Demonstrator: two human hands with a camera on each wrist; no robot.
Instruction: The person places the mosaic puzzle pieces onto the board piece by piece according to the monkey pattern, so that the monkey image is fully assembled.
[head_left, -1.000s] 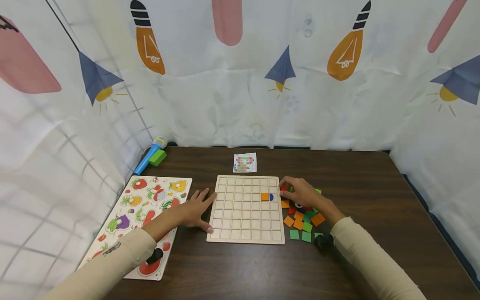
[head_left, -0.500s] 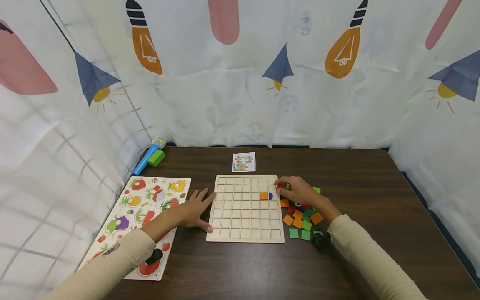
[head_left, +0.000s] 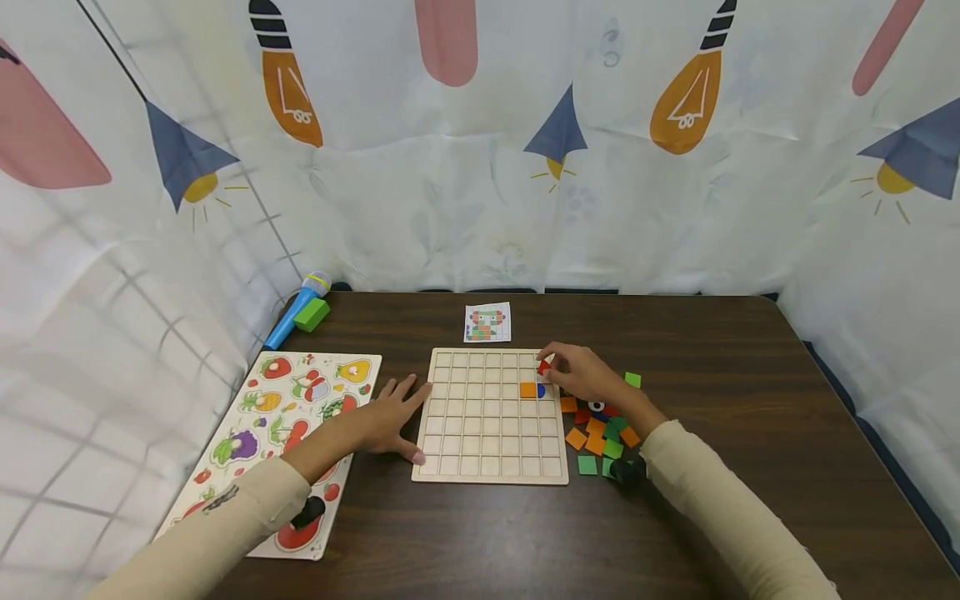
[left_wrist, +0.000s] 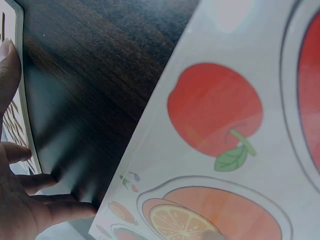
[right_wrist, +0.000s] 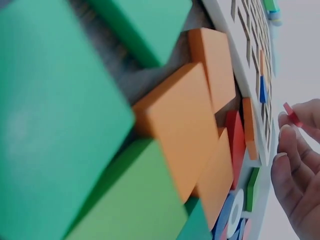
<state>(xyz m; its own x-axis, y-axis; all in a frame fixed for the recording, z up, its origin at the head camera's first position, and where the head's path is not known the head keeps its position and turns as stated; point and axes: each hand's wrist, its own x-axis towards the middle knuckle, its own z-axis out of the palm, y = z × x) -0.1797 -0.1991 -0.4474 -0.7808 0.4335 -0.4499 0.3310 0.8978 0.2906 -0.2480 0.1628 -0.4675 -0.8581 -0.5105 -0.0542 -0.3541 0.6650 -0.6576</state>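
Note:
A pale wooden grid board (head_left: 482, 423) lies in the middle of the table. One orange square tile (head_left: 528, 390) and a blue half-round tile (head_left: 541, 390) sit side by side in its upper right cells. Over the board's top right corner, my right hand (head_left: 585, 372) pinches a small red tile (head_left: 543, 367) between thumb and fingertips; the right wrist view shows the red tile (right_wrist: 292, 115) held edge-on. My left hand (head_left: 390, 421) lies spread at the board's left edge, thumb and fingertips touching it, fingers mostly straight.
Loose orange, green and red tiles (head_left: 595, 444) are heaped right of the board. Behind it lies a small pattern card (head_left: 487, 323). A fruit picture board (head_left: 255, 417) is under the left forearm. A blue toy microphone (head_left: 296, 315) and a green block (head_left: 312, 315) stand back left.
My right hand has moved left from the tile heap to above the board's upper right corner, carrying the red tile. The left hand stays at the board's edge.

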